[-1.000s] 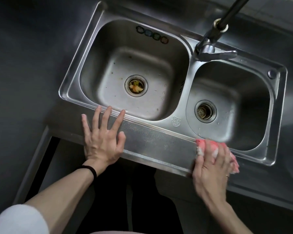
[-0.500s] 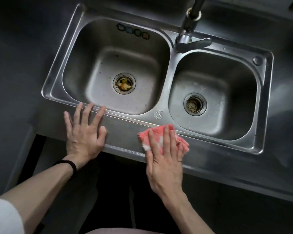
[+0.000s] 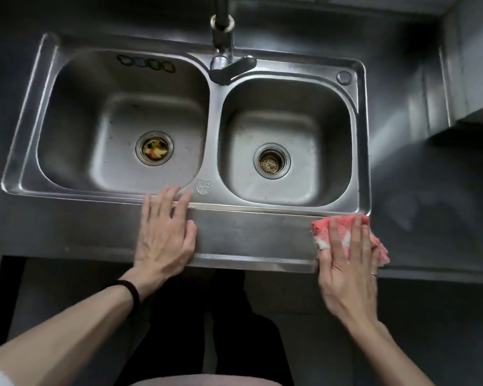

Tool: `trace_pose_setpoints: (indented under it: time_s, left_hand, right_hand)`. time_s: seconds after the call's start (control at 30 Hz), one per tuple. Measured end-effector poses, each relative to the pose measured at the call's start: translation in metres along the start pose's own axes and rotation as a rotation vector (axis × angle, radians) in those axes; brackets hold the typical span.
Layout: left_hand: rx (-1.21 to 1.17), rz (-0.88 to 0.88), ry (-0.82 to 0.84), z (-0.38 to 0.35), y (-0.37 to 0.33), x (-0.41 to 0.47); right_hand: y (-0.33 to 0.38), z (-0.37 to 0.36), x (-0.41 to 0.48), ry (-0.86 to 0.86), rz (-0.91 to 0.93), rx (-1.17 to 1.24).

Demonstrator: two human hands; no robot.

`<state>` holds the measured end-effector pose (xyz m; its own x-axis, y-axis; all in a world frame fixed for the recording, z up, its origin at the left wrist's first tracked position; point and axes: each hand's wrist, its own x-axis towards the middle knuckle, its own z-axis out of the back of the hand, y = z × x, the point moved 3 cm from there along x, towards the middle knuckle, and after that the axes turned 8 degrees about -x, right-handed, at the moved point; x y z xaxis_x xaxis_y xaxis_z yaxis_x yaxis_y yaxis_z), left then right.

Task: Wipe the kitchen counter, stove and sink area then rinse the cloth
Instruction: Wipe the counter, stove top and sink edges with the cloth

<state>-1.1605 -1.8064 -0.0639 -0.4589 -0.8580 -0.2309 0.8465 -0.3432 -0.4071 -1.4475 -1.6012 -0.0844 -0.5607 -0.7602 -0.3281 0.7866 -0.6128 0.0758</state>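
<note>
A steel double-bowl sink (image 3: pixel 212 129) fills the middle of the view, set in a dark counter (image 3: pixel 430 190). A pink and white cloth (image 3: pixel 343 227) lies on the counter's front strip at the sink's near right corner. My right hand (image 3: pixel 346 263) presses flat on the cloth with straight fingers. My left hand (image 3: pixel 165 232) rests flat on the front strip below the left bowl, fingers straight and reaching the sink rim. The left drain (image 3: pixel 154 150) holds food scraps. The right drain (image 3: pixel 272 160) has a strainer.
A tap (image 3: pixel 223 57) with a lever stands at the back between the two bowls. A raised dark block (image 3: pixel 474 79) sits on the counter at the far right. Below the counter edge there is a dark opening by my legs.
My right hand slid the cloth right along the front strip to the sink's near right corner. My left hand now lies further right along the strip, below the left bowl's right end.
</note>
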Motion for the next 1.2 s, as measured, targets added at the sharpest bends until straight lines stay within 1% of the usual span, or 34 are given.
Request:
trace_pose_setpoints:
  time_s: [0.13,0.2,0.3,0.37,0.43,0.57,0.67,0.77,0.87,0.9,0.93,1.07,1.13,1.2]
  left_hand:
    - [-0.070,-0.132,0.036,-0.031,-0.081,0.019]
    - [-0.071,-0.150,0.066,-0.046,-0.109,0.026]
    - [-0.031,-0.168,0.103,-0.069,-0.135,0.029]
    - [0.041,-0.182,0.099,-0.081,-0.138,0.027]
    - [0.124,-0.199,0.073,-0.089,-0.136,0.024]
    - [0.171,-0.210,0.020,-0.094,-0.134,0.026]
    - [0.187,-0.209,0.010,-0.095,-0.136,0.026]
    - [0.195,-0.194,0.005,-0.094,-0.137,0.025]
    - [0.208,-0.185,0.002,-0.093,-0.139,0.025]
    - [0.211,-0.181,0.005,-0.092,-0.140,0.025]
    - [0.212,-0.176,0.009,-0.091,-0.140,0.025]
    - [0.202,-0.165,0.003,-0.090,-0.142,0.025]
    - [0.195,-0.161,-0.005,-0.090,-0.143,0.025]
    - [0.193,-0.166,-0.002,-0.090,-0.142,0.025]
  right_hand:
    - [0.022,-0.002,-0.005,-0.021,-0.130,0.065]
    - [0.044,-0.006,-0.011,-0.028,-0.155,0.091]
    - [0.059,-0.014,-0.021,-0.063,-0.048,0.109]
    - [0.047,-0.015,-0.020,-0.070,0.030,0.090]
    - [0.022,-0.012,-0.015,-0.077,0.058,0.073]
    - [-0.037,-0.002,0.004,-0.075,-0.087,0.091]
    - [-0.066,0.008,0.022,-0.087,-0.171,0.080]
    - [-0.072,0.016,0.044,-0.124,-0.271,0.109]
    - [-0.058,0.019,0.051,-0.150,-0.391,0.144]
    - [-0.047,0.017,0.045,-0.153,-0.389,0.150]
    - [-0.030,0.013,0.036,-0.152,-0.347,0.145]
    - [0.043,-0.013,-0.014,-0.112,-0.082,0.092]
    - [0.051,-0.020,-0.023,-0.094,-0.026,0.063]
    - [0.037,-0.018,-0.018,-0.094,0.030,0.050]
